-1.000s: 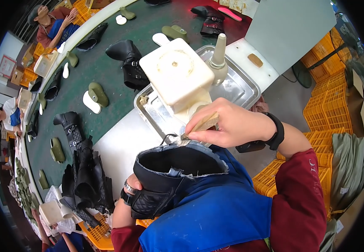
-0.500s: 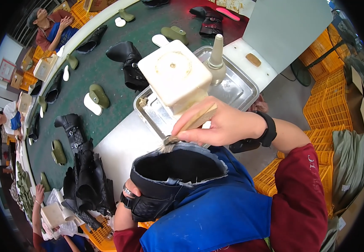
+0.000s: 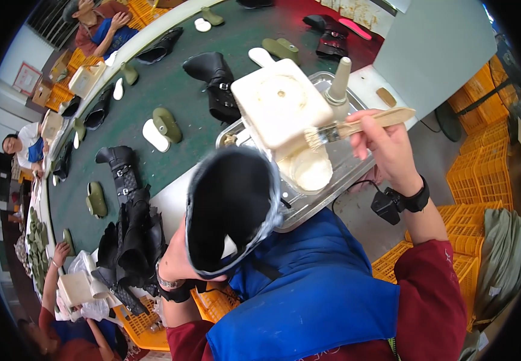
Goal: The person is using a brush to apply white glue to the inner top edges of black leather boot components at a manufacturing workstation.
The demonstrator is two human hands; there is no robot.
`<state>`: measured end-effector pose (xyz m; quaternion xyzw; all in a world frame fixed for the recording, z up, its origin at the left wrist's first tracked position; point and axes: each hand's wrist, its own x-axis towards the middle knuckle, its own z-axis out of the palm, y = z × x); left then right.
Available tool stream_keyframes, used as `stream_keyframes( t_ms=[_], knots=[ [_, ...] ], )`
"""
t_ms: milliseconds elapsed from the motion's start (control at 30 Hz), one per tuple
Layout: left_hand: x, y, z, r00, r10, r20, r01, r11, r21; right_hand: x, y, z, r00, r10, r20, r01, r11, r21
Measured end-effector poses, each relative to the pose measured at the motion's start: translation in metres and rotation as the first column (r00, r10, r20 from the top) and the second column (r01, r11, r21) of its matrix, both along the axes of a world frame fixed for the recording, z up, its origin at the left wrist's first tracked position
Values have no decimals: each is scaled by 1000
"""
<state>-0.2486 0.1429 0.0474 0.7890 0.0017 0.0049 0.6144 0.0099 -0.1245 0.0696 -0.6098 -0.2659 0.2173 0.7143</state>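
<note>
Black boot (image 3: 231,198) held in left hand (image 3: 177,256), opening toward camera. Wooden-handled brush (image 3: 340,130) pinched in right hand (image 3: 388,147), boot's 2 o'clock, near white container (image 3: 281,99).

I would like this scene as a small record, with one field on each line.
Left hand: holds black boot with pale-rimmed open top
Right hand: holds flat brush with wooden handle and pale bristles
Brush contact: unclear; bristles overlap white square plastic container in view
Silver rectangular metal tray: under container and beige cone-necked bottle
Dark green work surface: bears other black boots
</note>
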Motion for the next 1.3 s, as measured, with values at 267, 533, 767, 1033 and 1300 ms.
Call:
stream_keyframes(
  t_ms=[267, 533, 767, 1033, 1300],
  knots=[
    [24, -28, -22, 770, 340, 540, -629, 545, 554, -39, 11, -20, 994, 55, -97, -54, 998, 23],
    [19, -29, -40, 721, 253, 645, -690, 349, 634, -81, 44, -23, 963, 227, 146, -230, 973, 6],
    [1, -39, -52, 695, 485, 531, -717, 520, 464, -64, 57, -47, 928, 4, 372, -45, 994, 102],
    [-1, -40, -39, 773, 393, 498, -634, 441, 636, -59, 46, -39, 995, 8, -103, -3, 998, 57],
    [-23, -29, -41, 606, 680, 413, -792, 462, 399, -61, 37, -61, 991, 72, 111, -39, 960, -276]
  ],
)
